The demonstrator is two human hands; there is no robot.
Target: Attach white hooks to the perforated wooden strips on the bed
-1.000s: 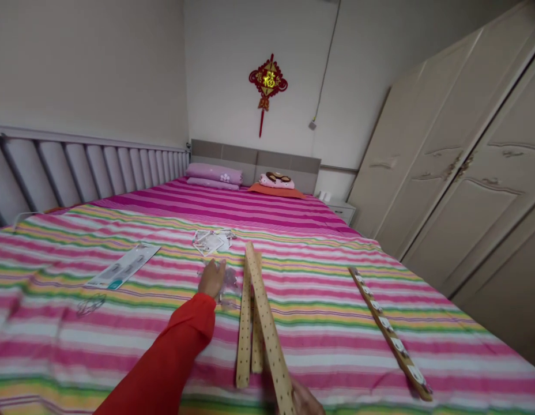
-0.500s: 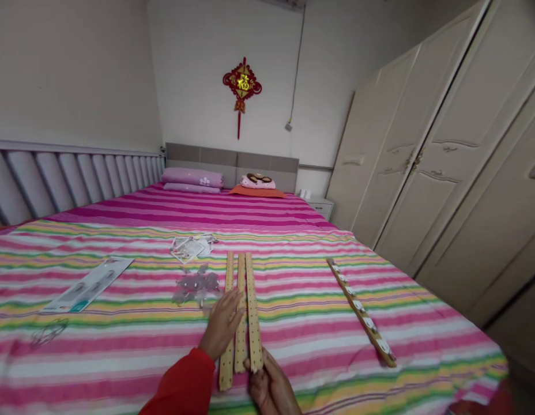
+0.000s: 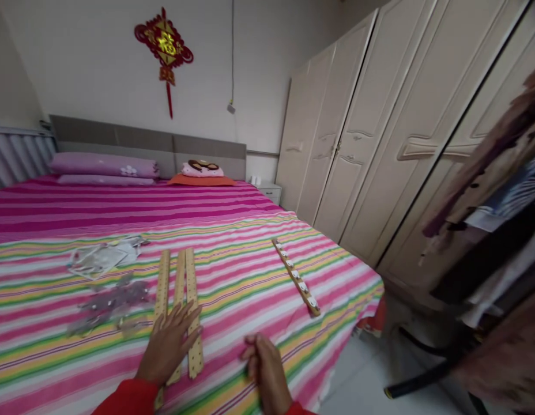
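Right hand (image 3: pixel 265 369) had let go of the strip ends and moved off to the right, and the whole room had swung left in view since the earlier frame. Its fingers were loosely curled over the bedspread, gripping nothing visible. Left hand (image 3: pixel 167 344) lay on three perforated wooden strips (image 3: pixel 192 311), fingers spread flat across them, pressing rather than clenching. The strips lay nearly parallel at lower centre of the frame, on a pink, green and yellow striped bedspread (image 3: pixel 233 351). A red sleeve (image 3: pixel 127 399) covered the left forearm.

Just left of the strips, at left of centre, lay a scattered cluster of grey metal fittings (image 3: pixel 109 302), with a clear plastic packet of papers (image 3: pixel 101 259) above them. Well right of the strips, a wooden rail with white hooks (image 3: pixel 297 278) lay diagonally across the bed.

Two pillows (image 3: pixel 104 167) sat against the headboard (image 3: pixel 149 147) at upper left, below a red Chinese knot (image 3: pixel 164 43). Cream wardrobe doors (image 3: pixel 358 138) filled the upper right, with hanging clothes (image 3: pixel 488 202) blurred at the right edge.
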